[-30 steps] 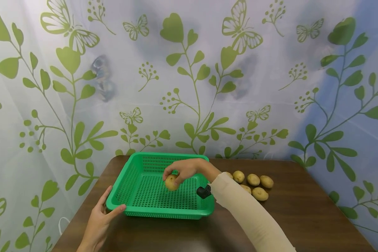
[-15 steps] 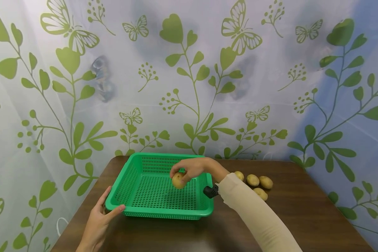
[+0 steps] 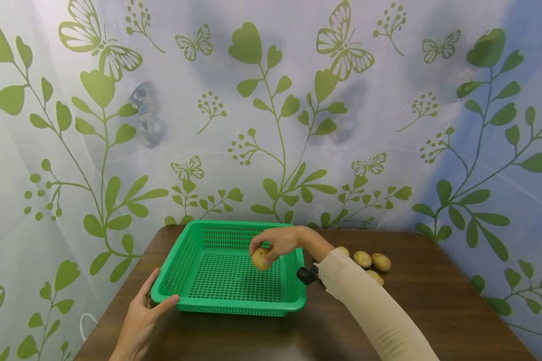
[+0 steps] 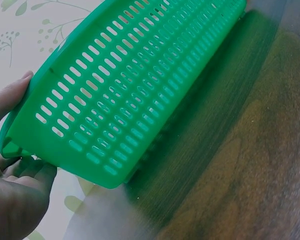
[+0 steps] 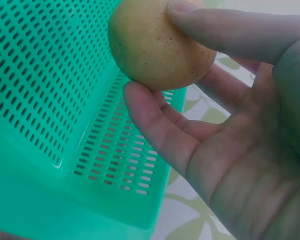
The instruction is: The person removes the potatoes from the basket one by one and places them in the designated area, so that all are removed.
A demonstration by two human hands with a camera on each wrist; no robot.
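Note:
Thumb and fingers of my right hand [image 3: 282,239] pinch a round yellow potato [image 3: 261,259] over the right half of a green plastic basket [image 3: 235,305]. Close up in the right wrist view, the potato [image 5: 157,47] sits between thumb and fingertips, with the perforated basket wall and floor behind it. At the basket's near left corner, my left hand [image 3: 140,316] grips the rim. The left wrist view has the thumb on the rim's outer edge and the curled fingers [image 4: 32,172] beneath it, beside the slotted side wall [image 4: 110,100].
Several more potatoes [image 3: 363,259] lie right of the basket on the dark wooden table [image 3: 433,311], some hidden behind the right sleeve [image 3: 366,296]. A leaf-patterned curtain [image 3: 298,200] hangs along the table's back edge. A white cord [image 3: 82,326] shows at left.
My right hand has moved rightward above the basket with the potato still in its fingers. The sleeve now covers more of the loose potatoes. My left hand stays on the rim.

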